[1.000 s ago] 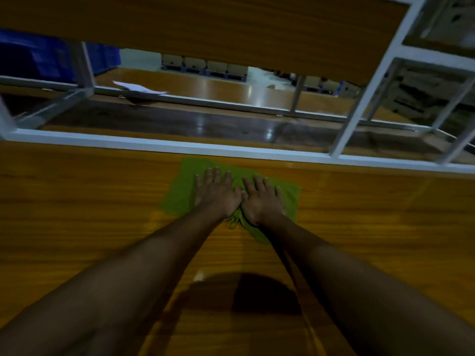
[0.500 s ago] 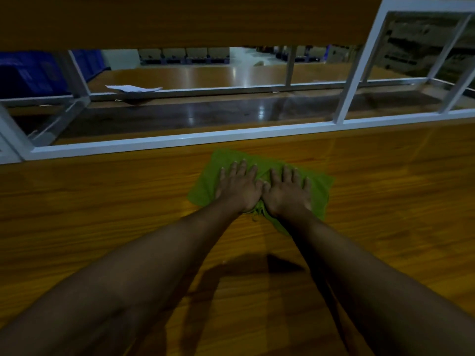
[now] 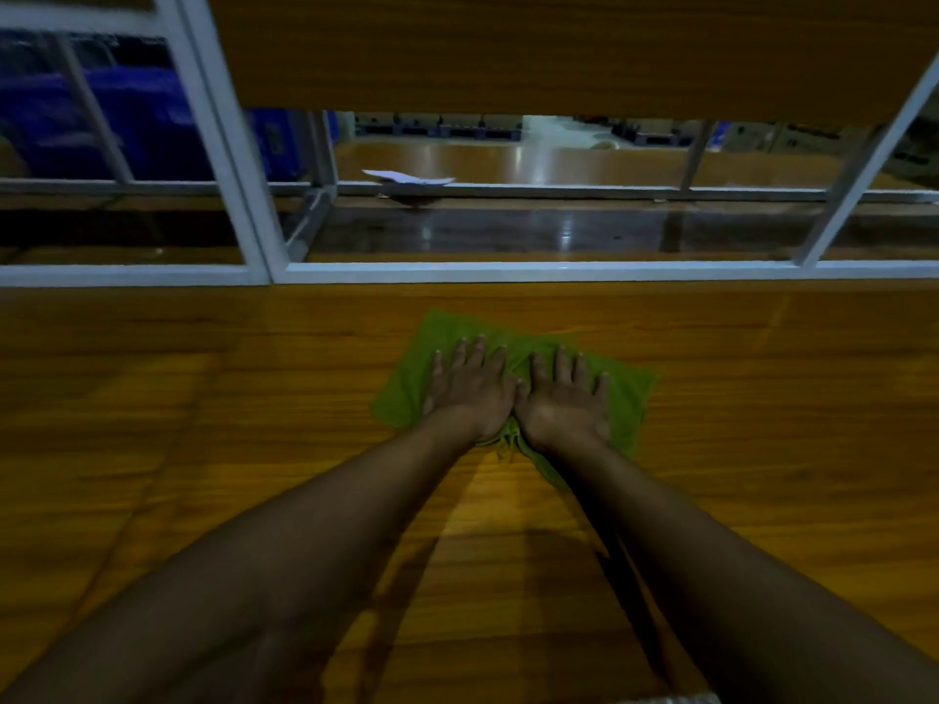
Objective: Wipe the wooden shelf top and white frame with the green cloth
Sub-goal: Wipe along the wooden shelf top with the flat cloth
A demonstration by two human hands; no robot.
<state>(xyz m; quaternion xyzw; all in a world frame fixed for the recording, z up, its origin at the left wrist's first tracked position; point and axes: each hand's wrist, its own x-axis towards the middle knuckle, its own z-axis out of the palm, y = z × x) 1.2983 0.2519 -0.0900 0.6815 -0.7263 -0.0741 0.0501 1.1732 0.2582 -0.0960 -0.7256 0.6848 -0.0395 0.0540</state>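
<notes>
A green cloth (image 3: 406,386) lies flat on the wooden shelf top (image 3: 203,449), a little in front of the white frame rail (image 3: 508,271) at the shelf's far edge. My left hand (image 3: 470,391) and my right hand (image 3: 566,398) press down on the cloth side by side, palms flat, fingers spread and pointing toward the rail, thumbs touching. The cloth's middle is hidden under both hands. A bunched fold of cloth shows between my wrists.
White frame uprights rise at the left (image 3: 223,144) and far right (image 3: 864,160). A wooden panel (image 3: 559,48) hangs overhead. Beyond the rail a lower wooden surface carries a sheet of white paper (image 3: 406,176). Blue bins (image 3: 127,124) stand behind the frame at left.
Both hands have stayed flat on the cloth while it slid along the shelf top. The view has swung, bringing the left upright and blue bins into sight.
</notes>
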